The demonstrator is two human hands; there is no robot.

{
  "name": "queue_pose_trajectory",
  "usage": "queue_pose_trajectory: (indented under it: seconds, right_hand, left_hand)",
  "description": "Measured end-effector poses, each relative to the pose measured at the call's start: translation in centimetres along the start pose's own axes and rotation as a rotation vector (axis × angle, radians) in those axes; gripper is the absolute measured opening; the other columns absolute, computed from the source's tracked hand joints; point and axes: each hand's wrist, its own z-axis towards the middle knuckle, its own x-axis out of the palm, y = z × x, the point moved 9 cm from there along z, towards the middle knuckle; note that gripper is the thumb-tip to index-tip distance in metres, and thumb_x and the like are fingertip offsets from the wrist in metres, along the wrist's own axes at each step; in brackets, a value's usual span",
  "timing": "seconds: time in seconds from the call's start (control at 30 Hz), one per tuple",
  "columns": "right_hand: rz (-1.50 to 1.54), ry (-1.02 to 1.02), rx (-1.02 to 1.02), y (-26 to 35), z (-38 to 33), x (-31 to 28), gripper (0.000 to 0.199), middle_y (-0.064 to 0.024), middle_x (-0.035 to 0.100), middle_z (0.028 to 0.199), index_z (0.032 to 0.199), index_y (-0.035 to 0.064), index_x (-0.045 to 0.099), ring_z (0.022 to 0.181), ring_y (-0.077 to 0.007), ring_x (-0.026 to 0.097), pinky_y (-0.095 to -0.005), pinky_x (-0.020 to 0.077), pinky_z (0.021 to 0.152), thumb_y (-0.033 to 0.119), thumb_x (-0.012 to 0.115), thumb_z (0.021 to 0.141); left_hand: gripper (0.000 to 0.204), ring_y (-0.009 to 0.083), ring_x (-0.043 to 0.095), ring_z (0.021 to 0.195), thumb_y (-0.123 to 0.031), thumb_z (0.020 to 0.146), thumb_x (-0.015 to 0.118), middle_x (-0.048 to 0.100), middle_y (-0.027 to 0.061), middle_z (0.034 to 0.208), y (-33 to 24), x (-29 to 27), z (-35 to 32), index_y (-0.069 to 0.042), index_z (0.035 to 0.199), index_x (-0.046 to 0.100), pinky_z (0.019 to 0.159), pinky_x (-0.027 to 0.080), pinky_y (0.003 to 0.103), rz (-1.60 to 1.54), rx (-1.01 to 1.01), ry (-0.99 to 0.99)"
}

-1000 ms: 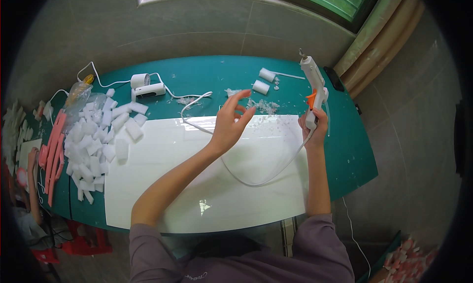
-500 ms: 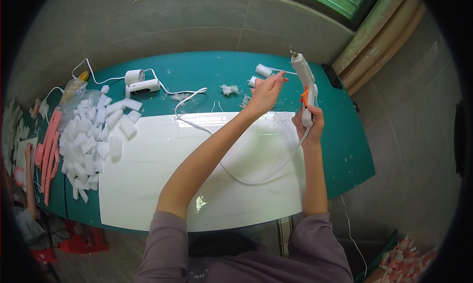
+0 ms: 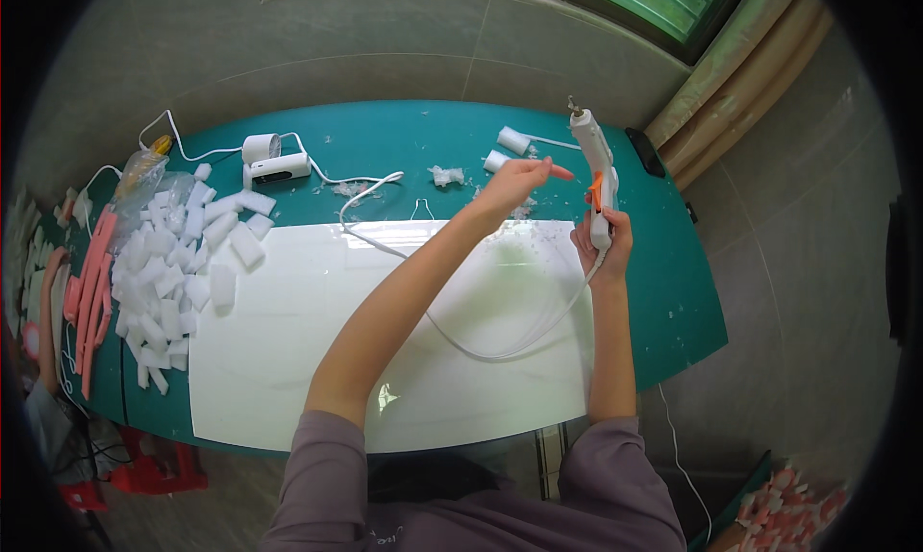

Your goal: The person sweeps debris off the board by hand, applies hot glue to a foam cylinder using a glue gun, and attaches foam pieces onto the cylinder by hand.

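Observation:
My right hand is wrapped round the handle of a white hot glue gun with an orange trigger. The gun stands nearly upright, metal nozzle at the top, and its white cord loops down over a glossy white board. Left of the gun is my left hand, one finger stretched toward the trigger but apart from it. The other fingers are partly hidden; I see nothing held there. Just beyond this hand lie two small white cylinders, and a thin white stick runs from the farther one toward the gun.
White foam blocks are heaped at the left, beside pink strips. A white device with a dark display and crumpled white scraps lie on the green table. A dark phone-like object is at the far right. Another person's arm shows at the left.
My left hand has come down slightly toward me, and its finger now points right at the glue gun. The right hand and gun have barely moved.

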Motion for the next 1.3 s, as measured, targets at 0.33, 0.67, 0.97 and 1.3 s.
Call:
queue_pose_trajectory:
  seconds: [0.33,0.67,0.97,1.3]
  right_hand:
    - [-0.007,-0.017,-0.021,-0.1,0.3,-0.2,0.018,-0.0001,0.036,0.042,0.074,0.0034,0.045,0.030,-0.0079,0.028,-0.0231,0.0214,0.035,0.021,0.046,0.080]
    - [-0.033,-0.059,-0.093,1.0,0.6,-1.8,0.017,0.0003,0.037,0.046,0.071,0.0049,0.044,0.031,-0.0076,0.029,-0.0226,0.0229,0.035,0.018,0.051,0.078]
    - [-0.046,-0.173,-0.226,3.4,0.2,-3.7,0.017,0.0002,0.038,0.050,0.071,0.0041,0.043,0.034,-0.0075,0.031,-0.0213,0.0253,0.034,0.017,0.053,0.076]
    - [-0.039,-0.149,-0.150,2.1,0.1,-2.1,0.015,0.0007,0.037,0.048,0.072,0.0047,0.044,0.033,-0.0069,0.030,-0.0217,0.0236,0.035,0.017,0.050,0.078]
  left_hand:
    - [0.024,0.0111,0.051,0.092,-0.026,0.075,0.067,0.063,0.0027,0.092,-2.2,-11.4,-4.0,-0.007,0.090,0.066,0.088,0.034,0.028,-0.169,0.238,-0.559]
    - [0.026,0.0098,0.053,0.084,-0.025,0.070,0.073,0.063,0.0028,0.084,-3.6,-22.1,-8.3,-0.004,0.083,0.066,0.082,0.036,0.024,-0.063,0.278,-0.992]
    - [0.023,0.0192,0.052,0.094,-0.016,0.062,0.070,0.063,0.0025,0.091,-4.4,-21.8,-8.2,-0.015,0.085,0.067,0.081,0.035,0.038,1.533,0.209,-0.733]
    - [0.056,0.0256,0.037,0.119,-0.029,0.078,0.058,0.038,0.0098,0.130,-8.1,-13.0,-2.4,-0.014,0.129,0.037,0.097,0.028,0.039,0.791,0.367,-0.373]
